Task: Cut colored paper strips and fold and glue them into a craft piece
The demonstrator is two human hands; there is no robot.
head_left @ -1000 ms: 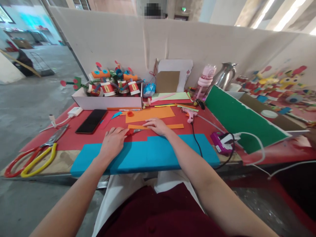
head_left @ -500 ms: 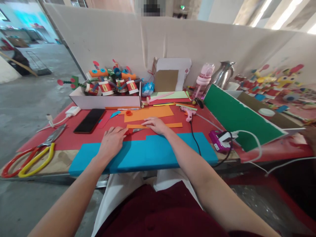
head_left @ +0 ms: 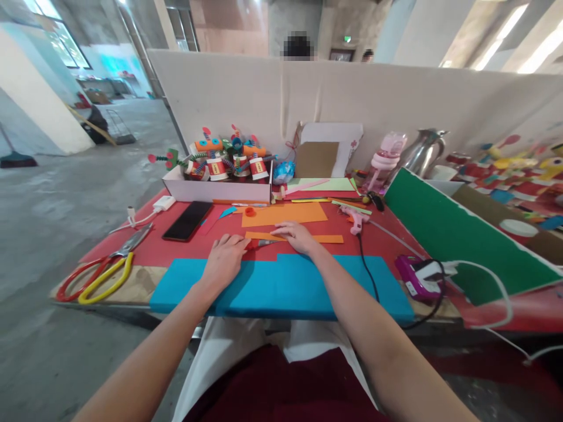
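Observation:
My left hand (head_left: 226, 258) lies over the left end of a narrow orange paper strip (head_left: 328, 238), its fingers stretched forward. Beside its fingertips is a small tool with a red handle and a grey metal blade (head_left: 266, 242); whether the hand touches it I cannot tell. The fingers of my right hand (head_left: 295, 235) rest flat across the middle of the strip. Both wrists are above a blue block or folded sheet (head_left: 281, 293) along the table's front edge. Behind the strip lies a wider orange sheet (head_left: 294, 214) with a red ring (head_left: 250, 212) on it.
Large red-and-yellow-handled scissors (head_left: 109, 264) and a black phone (head_left: 188, 221) lie left. A pink glue gun (head_left: 355, 220) sits right, near a purple power socket (head_left: 416, 278) with cables. A white box (head_left: 215, 191) holds paper-cup figures. A green board (head_left: 461, 234) leans at the right.
The camera view has turned, so the whole scene sits further right and slightly lower. Both hands keep nearly the same places on the orange strip.

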